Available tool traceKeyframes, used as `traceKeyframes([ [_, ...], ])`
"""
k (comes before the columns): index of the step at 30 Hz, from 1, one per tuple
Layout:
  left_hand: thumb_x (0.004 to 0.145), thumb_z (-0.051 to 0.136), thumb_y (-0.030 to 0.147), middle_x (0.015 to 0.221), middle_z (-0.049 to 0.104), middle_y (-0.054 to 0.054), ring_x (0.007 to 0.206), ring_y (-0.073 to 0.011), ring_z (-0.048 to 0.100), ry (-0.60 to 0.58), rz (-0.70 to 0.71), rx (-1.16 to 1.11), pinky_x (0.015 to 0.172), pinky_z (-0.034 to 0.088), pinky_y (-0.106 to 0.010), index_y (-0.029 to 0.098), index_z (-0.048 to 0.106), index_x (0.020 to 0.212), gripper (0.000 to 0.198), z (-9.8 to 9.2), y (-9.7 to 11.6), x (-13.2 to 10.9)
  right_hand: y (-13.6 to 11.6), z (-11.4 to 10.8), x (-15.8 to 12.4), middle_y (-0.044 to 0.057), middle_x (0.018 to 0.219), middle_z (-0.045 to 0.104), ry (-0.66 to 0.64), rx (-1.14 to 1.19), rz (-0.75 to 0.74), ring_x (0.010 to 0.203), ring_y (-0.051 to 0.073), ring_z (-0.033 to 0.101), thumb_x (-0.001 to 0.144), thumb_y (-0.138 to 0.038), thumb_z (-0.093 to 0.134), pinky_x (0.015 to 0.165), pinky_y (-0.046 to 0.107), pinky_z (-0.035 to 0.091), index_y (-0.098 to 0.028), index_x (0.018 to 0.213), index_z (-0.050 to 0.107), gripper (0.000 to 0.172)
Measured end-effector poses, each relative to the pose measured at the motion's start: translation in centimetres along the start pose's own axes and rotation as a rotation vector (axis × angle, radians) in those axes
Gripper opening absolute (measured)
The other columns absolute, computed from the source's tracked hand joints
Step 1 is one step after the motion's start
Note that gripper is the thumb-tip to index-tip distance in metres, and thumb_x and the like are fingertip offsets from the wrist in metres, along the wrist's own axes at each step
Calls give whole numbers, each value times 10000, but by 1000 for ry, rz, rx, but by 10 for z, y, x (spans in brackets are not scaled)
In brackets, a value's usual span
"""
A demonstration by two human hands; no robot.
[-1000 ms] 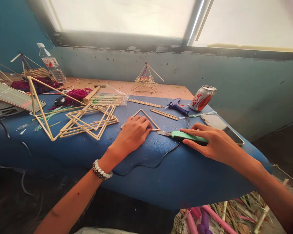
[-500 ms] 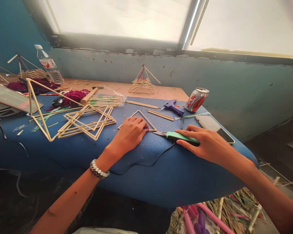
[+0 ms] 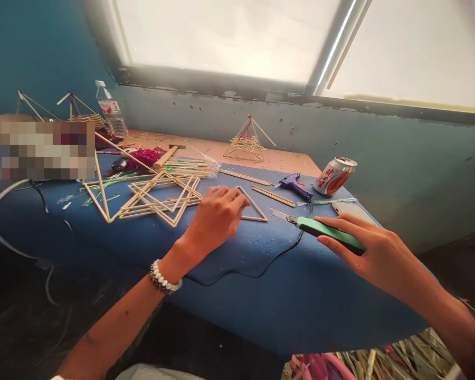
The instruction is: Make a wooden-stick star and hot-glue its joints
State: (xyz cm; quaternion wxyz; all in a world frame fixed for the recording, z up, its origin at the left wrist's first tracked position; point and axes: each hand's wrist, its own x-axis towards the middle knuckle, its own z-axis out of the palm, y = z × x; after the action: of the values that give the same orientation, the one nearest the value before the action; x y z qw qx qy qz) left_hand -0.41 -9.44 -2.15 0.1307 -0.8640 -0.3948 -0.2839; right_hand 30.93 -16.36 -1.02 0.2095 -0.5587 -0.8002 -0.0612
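Note:
My right hand [image 3: 376, 256] is closed round a green and black utility knife [image 3: 328, 232], its blade out and pointing left. The blade tip sits just right of a small triangle of thin wooden sticks [image 3: 254, 203], apart from its corner. Over the left part of that triangle is my left hand [image 3: 217, 219], fingers bent together and a beaded bracelet on the wrist. Whatever its fingertips hold is hidden. To its left lies a star-shaped stick frame [image 3: 187, 202]. Loose sticks [image 3: 274, 196] lie behind the triangle.
Beyond the knife are a purple glue gun [image 3: 296, 184] with a black cord, a drink can [image 3: 335, 176] and a phone [image 3: 354, 211]. A hammer [image 3: 167, 158], bagged sticks [image 3: 190, 168] and a plastic bottle [image 3: 113, 113] are at the back left. A stick pyramid [image 3: 245, 145] stands behind.
My right hand has drawn the knife back to the right, and its blade has come away from the triangle's corner. My left hand has lifted a little. The view has shifted left.

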Motion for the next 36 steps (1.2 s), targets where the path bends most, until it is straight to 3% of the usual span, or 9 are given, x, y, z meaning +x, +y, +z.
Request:
traceKeyframes([
  [4, 1011, 469, 213, 1031, 722, -56, 1018, -241, 626, 159, -137, 64, 942, 465, -407, 198, 679, 1067, 218, -49, -24, -9, -29, 9, 23, 70, 1102, 714, -104, 173, -134, 849, 224, 691, 1004, -534, 491, 728, 331, 514, -281, 1271, 649, 401],
  [6, 1001, 501, 237, 1020, 733, -51, 1021, -244, 631, 142, -148, 93, 958, 475, -417, 202, 691, 1045, 198, -64, -39, -15, -49, 16, 35, 73, 1121, 714, -144, 193, -181, 860, 216, 693, 1017, -510, 478, 721, 320, 510, -272, 1265, 644, 382],
  [9, 978, 554, 250, 999, 749, -46, 1020, -241, 637, 39, -121, 114, 953, 492, -405, 205, 716, 997, 169, -70, -57, -22, -78, 31, 50, 72, 1083, 717, -119, 84, -226, 809, 209, 690, 1025, -501, 458, 664, 315, 478, -256, 1219, 645, 364],
  [17, 947, 617, 277, 952, 767, -13, 1005, -238, 654, -162, -26, 132, 876, 489, -374, 218, 744, 945, 140, -63, -67, -12, -108, 64, 55, 83, 998, 685, -42, -57, -254, 831, 221, 668, 1037, -507, 422, 590, 304, 429, -225, 1156, 636, 374],
  [21, 974, 548, 270, 874, 755, -16, 879, -216, 672, 60, -201, 170, 711, 467, -337, 222, 729, 933, 191, -59, -40, -28, -113, 68, 51, 85, 945, 662, -5, -110, -209, 831, 233, 663, 1035, -519, 422, 540, 303, 381, -222, 1145, 646, 388],
  [23, 980, 523, 262, 799, 735, -1, 771, -179, 660, 176, -210, 85, 668, 461, -319, 225, 712, 914, 203, -50, -20, -47, -117, 70, 49, 83, 933, 655, -4, -126, -187, 819, 232, 659, 1033, -514, 427, 533, 303, 371, -228, 1121, 658, 378],
  [25, 960, 529, 231, 745, 722, 4, 708, -163, 632, 196, -166, -12, 653, 473, -309, 213, 685, 822, 209, -37, -2, -68, -121, 71, 48, 88, 943, 652, 3, -139, -163, 822, 235, 654, 1032, -505, 433, 530, 305, 369, -225, 1102, 665, 371],
  [31, 887, 583, 137, 1072, 754, -41, 1038, -220, 652, 264, -218, -106, 903, 514, -382, 224, 712, 1013, 201, 2, 20, -104, -132, 74, 48, 97, 965, 657, 1, -156, -93, 871, 238, 643, 1022, -482, 481, 515, 294, 354, -228, 1085, 673, 324],
  [36, 857, 613, 95, 1103, 745, -35, 1067, -224, 647, 315, -211, -103, 933, 491, -396, 221, 698, 1058, 252, 12, 18, -107, -132, 73, 45, 75, 936, 654, 16, -179, -76, 850, 223, 629, 1000, -473, 539, 513, 284, 333, -227, 1074, 680, 294],
])
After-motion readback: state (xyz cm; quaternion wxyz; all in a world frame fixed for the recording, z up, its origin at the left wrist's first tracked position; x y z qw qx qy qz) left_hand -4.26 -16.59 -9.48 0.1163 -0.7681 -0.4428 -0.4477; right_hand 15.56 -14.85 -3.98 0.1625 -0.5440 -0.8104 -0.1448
